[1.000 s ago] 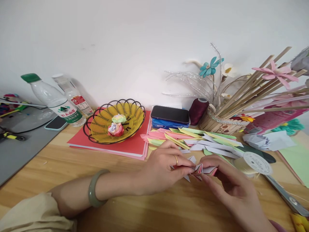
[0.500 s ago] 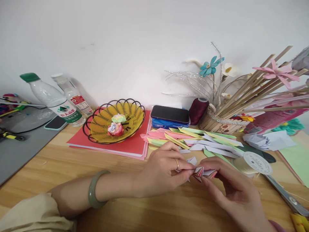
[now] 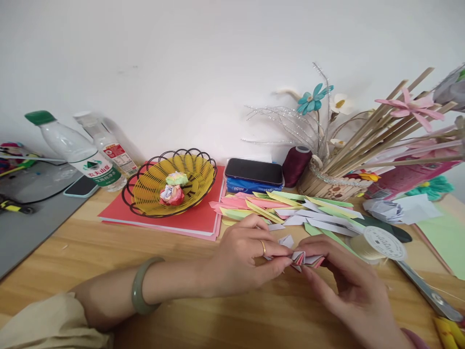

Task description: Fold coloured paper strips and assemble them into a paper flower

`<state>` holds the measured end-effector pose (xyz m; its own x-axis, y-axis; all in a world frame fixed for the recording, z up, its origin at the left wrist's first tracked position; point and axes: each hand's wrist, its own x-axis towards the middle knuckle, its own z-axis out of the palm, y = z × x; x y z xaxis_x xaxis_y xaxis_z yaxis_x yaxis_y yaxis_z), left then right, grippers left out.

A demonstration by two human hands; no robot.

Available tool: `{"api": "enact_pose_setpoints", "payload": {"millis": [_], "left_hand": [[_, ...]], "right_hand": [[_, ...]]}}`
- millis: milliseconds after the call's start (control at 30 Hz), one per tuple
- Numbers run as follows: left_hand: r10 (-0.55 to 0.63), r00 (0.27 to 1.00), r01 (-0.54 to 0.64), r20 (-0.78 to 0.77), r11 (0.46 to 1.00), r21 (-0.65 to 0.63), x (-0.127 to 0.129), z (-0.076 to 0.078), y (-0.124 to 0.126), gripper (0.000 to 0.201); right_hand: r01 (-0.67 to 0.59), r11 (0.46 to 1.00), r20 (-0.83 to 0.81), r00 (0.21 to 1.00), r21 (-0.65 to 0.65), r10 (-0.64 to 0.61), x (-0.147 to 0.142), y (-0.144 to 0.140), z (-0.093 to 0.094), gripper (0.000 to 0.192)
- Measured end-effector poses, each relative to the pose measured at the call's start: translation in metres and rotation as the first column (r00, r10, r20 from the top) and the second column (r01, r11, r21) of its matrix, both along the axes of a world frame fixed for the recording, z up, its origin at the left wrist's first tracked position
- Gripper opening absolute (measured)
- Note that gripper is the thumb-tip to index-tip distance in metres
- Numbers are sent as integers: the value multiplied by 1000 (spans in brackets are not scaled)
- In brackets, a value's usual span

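Left hand (image 3: 247, 259) and right hand (image 3: 348, 286) pinching a folded paper piece (image 3: 307, 258) between fingertips, just above the wooden surface (image 3: 189, 310), paper strips (image 3: 290, 211) just behind it, thread spool (image 3: 379, 242) to its right

Bright, even daylight, soft shadows, sharp centre, strong wide-angle bending at edges.

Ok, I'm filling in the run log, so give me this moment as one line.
left hand: pinching folded paper piece | right hand: pinching same piece | paper strips: behind hands
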<state>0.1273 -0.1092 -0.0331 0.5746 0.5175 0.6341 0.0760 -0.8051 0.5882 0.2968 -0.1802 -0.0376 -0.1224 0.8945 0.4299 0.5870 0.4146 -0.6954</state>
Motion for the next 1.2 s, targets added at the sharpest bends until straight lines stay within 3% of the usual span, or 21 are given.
{"api": "enact_pose_setpoints", "payload": {"millis": [633, 867, 1200], "left_hand": [[-17, 1000, 17, -13, 999, 52, 0, 1, -1, 13], [-12, 1000, 12, -27, 1000, 24, 0, 3, -2, 15], [61, 997, -62, 52, 998, 32, 2, -1, -5, 12]], "right_hand": [[16, 998, 11, 1000, 61, -16, -2, 0, 2, 14], [13, 1000, 22, 1000, 8, -13, -1, -1, 1, 13], [11, 1000, 16, 1000, 18, -12, -4, -1, 5, 10]]}}
